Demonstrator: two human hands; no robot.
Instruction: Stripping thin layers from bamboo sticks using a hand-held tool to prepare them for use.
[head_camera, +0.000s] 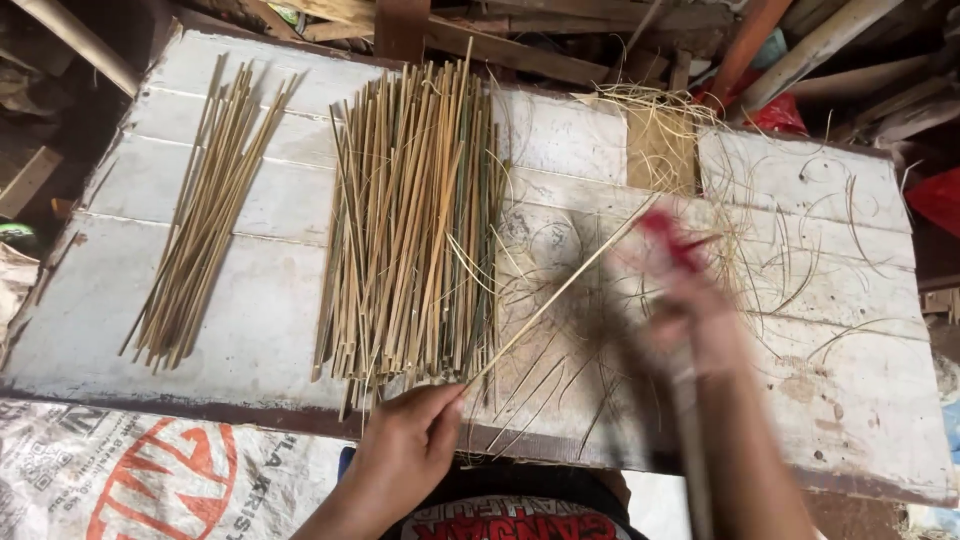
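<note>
My left hand (408, 443) pinches the near end of a long thin bamboo stick (560, 290) that slants up to the right across the white wooden board (270, 330). My right hand (700, 320) is blurred with motion over the stick's far part and grips a red-handled tool (668, 240), probably a knife. Just left of the held stick lies a big pile of bamboo sticks (415, 220). A smaller pile of sticks (215, 210) lies further left on the board.
Thin curled bamboo shavings (790, 250) litter the right half of the board. Wooden planks and poles (560, 40) crowd the far edge. A printed white sack (150, 470) hangs below the board's near edge at the left.
</note>
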